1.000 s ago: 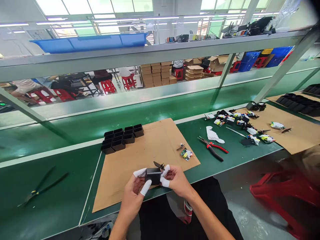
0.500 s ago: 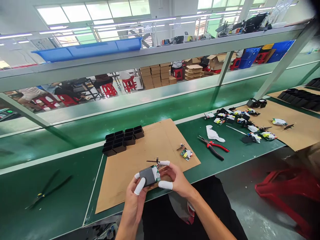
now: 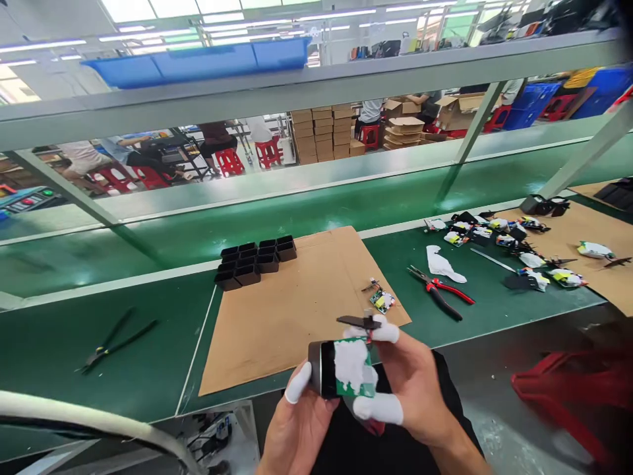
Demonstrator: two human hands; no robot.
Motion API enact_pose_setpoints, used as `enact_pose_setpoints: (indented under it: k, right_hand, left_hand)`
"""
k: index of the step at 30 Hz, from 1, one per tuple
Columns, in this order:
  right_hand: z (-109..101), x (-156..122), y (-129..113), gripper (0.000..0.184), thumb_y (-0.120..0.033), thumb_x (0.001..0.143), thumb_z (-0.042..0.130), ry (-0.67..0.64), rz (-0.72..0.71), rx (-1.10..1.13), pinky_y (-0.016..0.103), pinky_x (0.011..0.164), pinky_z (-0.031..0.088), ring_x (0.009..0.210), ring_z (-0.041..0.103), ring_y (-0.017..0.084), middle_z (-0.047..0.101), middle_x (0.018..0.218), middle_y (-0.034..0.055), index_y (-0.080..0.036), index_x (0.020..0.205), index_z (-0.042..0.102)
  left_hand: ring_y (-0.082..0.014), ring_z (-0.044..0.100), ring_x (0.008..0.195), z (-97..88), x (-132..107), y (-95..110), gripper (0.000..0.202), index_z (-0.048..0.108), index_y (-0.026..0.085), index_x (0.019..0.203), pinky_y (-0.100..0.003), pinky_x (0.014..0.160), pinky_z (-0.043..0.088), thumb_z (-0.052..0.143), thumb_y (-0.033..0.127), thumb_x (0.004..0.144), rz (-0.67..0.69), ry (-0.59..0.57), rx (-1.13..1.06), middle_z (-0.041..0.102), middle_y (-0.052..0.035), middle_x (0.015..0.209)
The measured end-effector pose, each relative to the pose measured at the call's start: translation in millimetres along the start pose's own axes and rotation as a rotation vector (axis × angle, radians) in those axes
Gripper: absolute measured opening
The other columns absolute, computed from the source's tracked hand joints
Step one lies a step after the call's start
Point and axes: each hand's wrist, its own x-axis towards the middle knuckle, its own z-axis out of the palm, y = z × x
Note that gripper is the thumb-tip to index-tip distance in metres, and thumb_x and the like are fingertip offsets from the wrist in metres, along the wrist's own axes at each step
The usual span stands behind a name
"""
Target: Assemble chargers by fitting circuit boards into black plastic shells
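Observation:
My left hand (image 3: 301,422), with white finger cots on, grips a black plastic housing (image 3: 315,369) between thumb and fingers. A green circuit board (image 3: 366,388) with a large white patch of glue sticks out of the housing's right end. My right hand (image 3: 420,376), also in white finger cots, pinches the board's outer end between thumb and fingers. By the right fingertips, a flat black part (image 3: 359,322) on short wires rises from the board. The inner end of the board is hidden in the housing. Both hands are above the bench's front edge.
Several black housings (image 3: 254,264) stand grouped on a cardboard sheet (image 3: 297,310), with a loose circuit board (image 3: 382,301) at its right. Red-handled pliers (image 3: 438,293) and a white cloth-like piece (image 3: 442,264) lie beyond. Dark-handled pliers (image 3: 106,346) lie left; a pale hose (image 3: 99,422) crosses lower left.
Both hands and the housing have come closer to the camera and moved right. More of the board and its white glue now shows outside the housing. The view has shifted, bringing in the hose.

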Motion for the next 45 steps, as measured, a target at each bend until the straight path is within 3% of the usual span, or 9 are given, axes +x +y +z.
enact_pose_setpoints:
  k: [3, 7, 12, 18, 23, 28, 34, 45]
  right_hand:
    - [-5.9, -2.9, -30.1, 0.074, -0.039, 0.067, 0.107, -0.003, -0.038, -0.008, 0.046, 0.092, 0.068, 0.098, 0.08, 0.031, 0.081, 0.113, 0.0104, -0.033, 0.133, 0.074]
    - [-7.2, -4.0, -53.2, 0.078, -0.035, 0.065, 0.108, -0.036, -0.044, 0.012, 0.048, 0.087, 0.072, 0.098, 0.082, 0.036, 0.082, 0.116, 0.0127, -0.033, 0.136, 0.074]
    - [3.7, -1.7, -66.8, 0.082, -0.022, 0.056, 0.111, -0.06, 0.012, -0.012, 0.038, 0.08, 0.073, 0.105, 0.082, 0.035, 0.082, 0.122, 0.0085, -0.038, 0.13, 0.078]
    - [15.5, 7.1, -69.0, 0.074, -0.019, 0.059, 0.109, -0.083, -0.027, -0.084, 0.03, 0.078, 0.071, 0.093, 0.082, 0.026, 0.082, 0.111, 0.0017, -0.04, 0.124, 0.079]
    - [15.0, 7.8, -68.8, 0.075, -0.017, 0.061, 0.108, -0.13, -0.033, -0.13, 0.028, 0.08, 0.07, 0.09, 0.081, 0.024, 0.082, 0.109, 0.0003, -0.041, 0.125, 0.078]
    - [13.9, 9.1, -72.4, 0.063, -0.027, 0.061, 0.109, -0.142, -0.068, -0.251, 0.028, 0.076, 0.068, 0.087, 0.079, 0.024, 0.081, 0.105, 0.0011, -0.037, 0.116, 0.081]
    - [13.6, 11.6, -74.6, 0.061, -0.039, 0.067, 0.107, -0.152, -0.132, -0.3, 0.029, 0.08, 0.066, 0.085, 0.077, 0.022, 0.08, 0.101, 0.0004, -0.038, 0.12, 0.078]
    - [16.0, 11.2, -74.2, 0.058, -0.029, 0.07, 0.106, -0.239, -0.068, -0.261, 0.03, 0.076, 0.064, 0.082, 0.074, 0.021, 0.077, 0.1, 0.0002, -0.038, 0.119, 0.078]
  left_hand:
    - [-0.0255, 0.079, 0.11, 2.6, -11.1, -2.7, 0.019, 0.088, 0.024, 0.105, -0.031, 0.089, 0.065, 0.086, 0.035, 0.09, -0.016, -0.049, -0.076, 0.084, -0.0072, 0.125]
    - [-0.0243, 0.079, 0.113, 16.2, -23.6, 0.6, 0.013, 0.088, 0.026, 0.104, -0.031, 0.096, 0.064, 0.081, 0.031, 0.095, -0.063, -0.102, -0.111, 0.085, -0.0058, 0.122]
    - [-0.036, 0.075, 0.125, 28.2, -26.9, 0.0, 0.034, 0.087, 0.027, 0.111, -0.045, 0.103, 0.063, 0.089, 0.048, 0.084, -0.083, -0.086, -0.033, 0.084, -0.0079, 0.127]
    - [-0.0375, 0.071, 0.134, 21.7, -22.4, -8.7, 0.034, 0.084, 0.03, 0.116, -0.046, 0.111, 0.059, 0.083, 0.05, 0.089, -0.049, -0.156, -0.008, 0.082, -0.0061, 0.133]
    - [-0.0369, 0.072, 0.13, 20.4, -23.9, -8.6, 0.033, 0.086, 0.029, 0.114, -0.047, 0.11, 0.06, 0.085, 0.048, 0.087, -0.061, -0.188, -0.053, 0.081, -0.0073, 0.136]
    - [-0.0348, 0.077, 0.112, 38.6, -30.6, -2.0, 0.022, 0.089, 0.028, 0.106, -0.052, 0.111, 0.058, 0.083, 0.044, 0.091, -0.064, -0.117, -0.042, 0.085, -0.0084, 0.118]
    - [-0.0311, 0.078, 0.093, 52.4, -31.2, 0.7, 0.028, 0.09, 0.024, 0.107, -0.052, 0.105, 0.061, 0.085, 0.045, 0.09, -0.08, -0.195, -0.071, 0.085, -0.0115, 0.107]
    - [-0.0376, 0.076, 0.116, 34.2, -29.0, -5.8, 0.035, 0.088, 0.025, 0.114, -0.053, 0.112, 0.058, 0.089, 0.045, 0.086, -0.056, -0.118, -0.071, 0.085, -0.0106, 0.115]
